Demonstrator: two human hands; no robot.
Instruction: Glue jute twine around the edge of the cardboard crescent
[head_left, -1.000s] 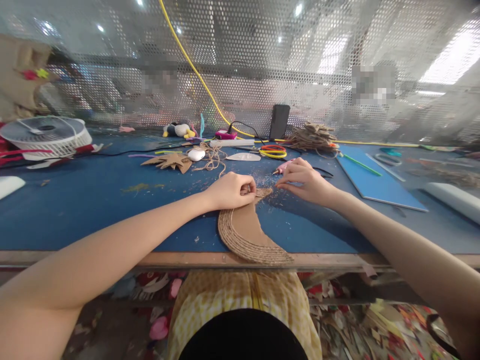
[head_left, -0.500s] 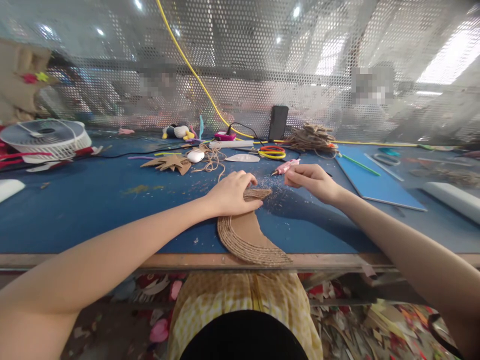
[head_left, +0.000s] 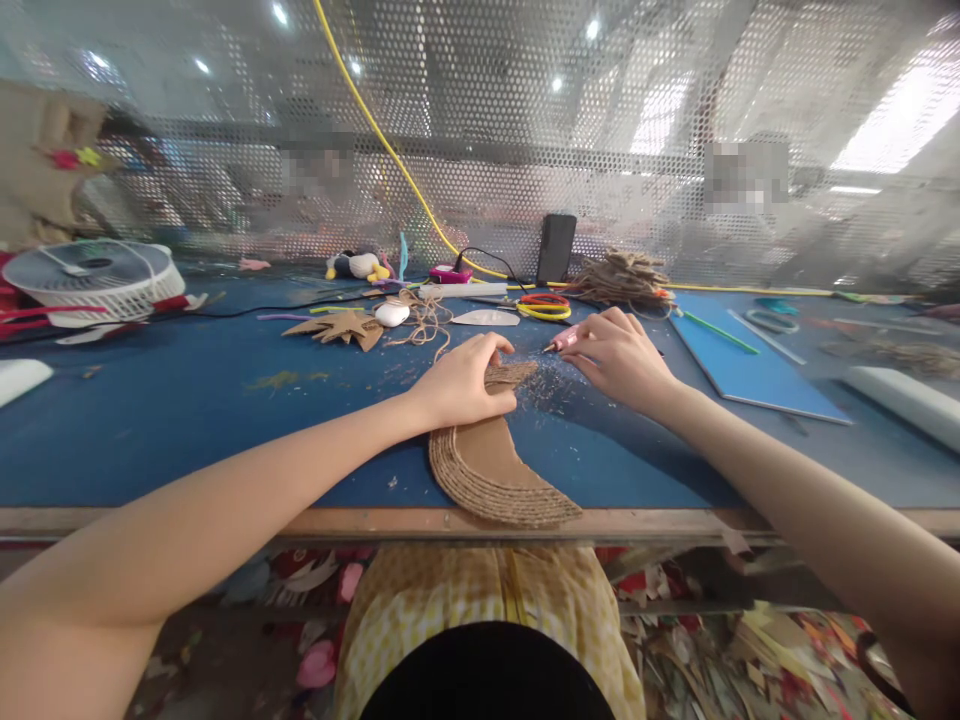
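A brown cardboard crescent [head_left: 491,450], its outer curve covered with rows of twine [head_left: 480,494], lies on the blue table top near the front edge. My left hand [head_left: 469,385] grips its upper part between thumb and fingers, hiding some of the twine there. Further right, my right hand [head_left: 619,355] has its fingers closed around a small pink glue gun [head_left: 568,338]. The gun's metal tip points left, toward the crescent's upper end, and stays apart from it. Most of the gun's body is covered by my fingers.
Behind my hands lie a white oval piece [head_left: 486,317], yellow and orange cord coils [head_left: 544,306], loose twine [head_left: 424,318] and a star-shaped cardboard piece [head_left: 337,328]. A blue board [head_left: 750,360] is at right, a white fan [head_left: 97,280] at left. A perforated metal screen [head_left: 480,130] stands behind.
My right hand was pinched just in front of the glue gun and has now closed around it. My left hand and the cardboard crescent have shifted slightly to the left.
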